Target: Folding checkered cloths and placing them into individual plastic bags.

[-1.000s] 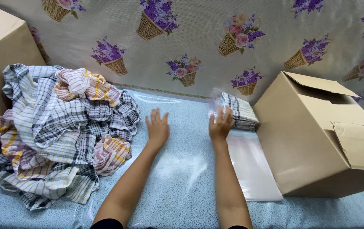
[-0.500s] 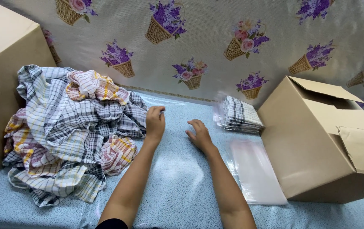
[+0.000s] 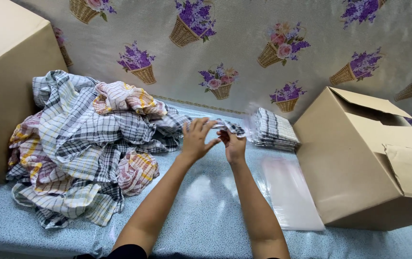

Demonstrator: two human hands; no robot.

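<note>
A heap of checked cloths lies at the left of the blue table. A grey checked cloth trails out of the heap toward the middle. My left hand and my right hand meet at its free end and pinch the edge between the fingers. Just right of my hands sits a folded checked cloth in a clear bag.
An open cardboard box lies tipped at the right, with flat clear plastic bags beside it. A tall closed box stands at the left. A flower-basket patterned sheet covers the back.
My right hand left the bagged cloth and moved left. Both hands came together and took hold of a cloth edge pulled from the heap.
</note>
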